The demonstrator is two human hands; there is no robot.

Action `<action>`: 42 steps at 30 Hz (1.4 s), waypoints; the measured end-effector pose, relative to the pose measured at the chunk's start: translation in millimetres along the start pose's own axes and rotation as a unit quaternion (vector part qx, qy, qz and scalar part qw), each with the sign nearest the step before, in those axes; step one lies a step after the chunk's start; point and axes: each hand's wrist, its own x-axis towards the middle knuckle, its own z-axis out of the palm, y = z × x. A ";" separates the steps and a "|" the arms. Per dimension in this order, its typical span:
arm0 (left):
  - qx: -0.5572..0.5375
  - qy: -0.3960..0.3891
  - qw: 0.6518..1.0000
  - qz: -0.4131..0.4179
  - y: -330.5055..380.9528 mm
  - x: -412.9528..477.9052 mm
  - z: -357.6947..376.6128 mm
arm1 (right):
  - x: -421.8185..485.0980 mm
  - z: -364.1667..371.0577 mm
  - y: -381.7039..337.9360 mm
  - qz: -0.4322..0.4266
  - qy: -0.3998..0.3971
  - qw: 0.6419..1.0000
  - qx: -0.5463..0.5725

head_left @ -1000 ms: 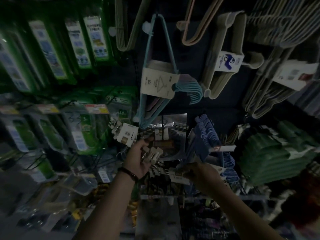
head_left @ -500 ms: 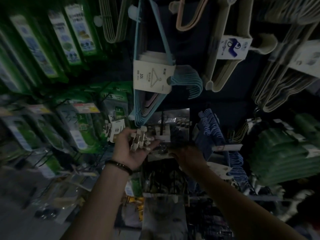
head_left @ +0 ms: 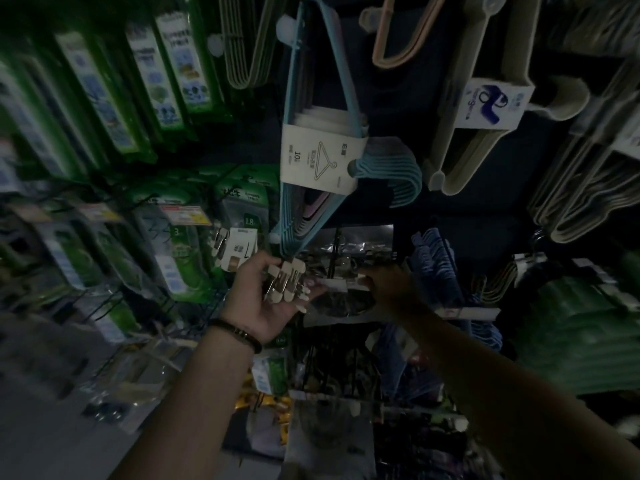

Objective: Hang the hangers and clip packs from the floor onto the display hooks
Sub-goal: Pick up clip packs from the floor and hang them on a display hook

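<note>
**Head view, one entry.**

**Item:** clip pack [head_left: 284, 284], pale clips with metal springs. We logged it in our left hand [head_left: 273, 299], just under the bundle of blue hangers [head_left: 322, 161] and just left of the display hook [head_left: 333, 252]. It was not yet on the hook.

**Risks, as we judged them:**
- The aisle was dim and the hook was a thin dark rod against dark stock, so the pack's hole could miss the tip.
- The clips sat loosely across the fingers, and a tilt of the palm could spill them to the floor.
- The hanger bundle hung close above, and a raised hand could knock it.

**Left hand:** palm turned up, fingers curled round the clips, thumb to the left. A bracelet [head_left: 239, 336] sat on the wrist.

**Right hand** [head_left: 388, 289]: stretched forward to the packs beside the hook, back of the hand toward us. It lay in shadow, and we could not tell whether it grasped anything.
</note>
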 end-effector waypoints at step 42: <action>-0.011 -0.033 0.999 -0.006 -5.7 11.6 -11.1 | -73.5 7.8 -41.0 -0.072 0.076 0.993 -0.052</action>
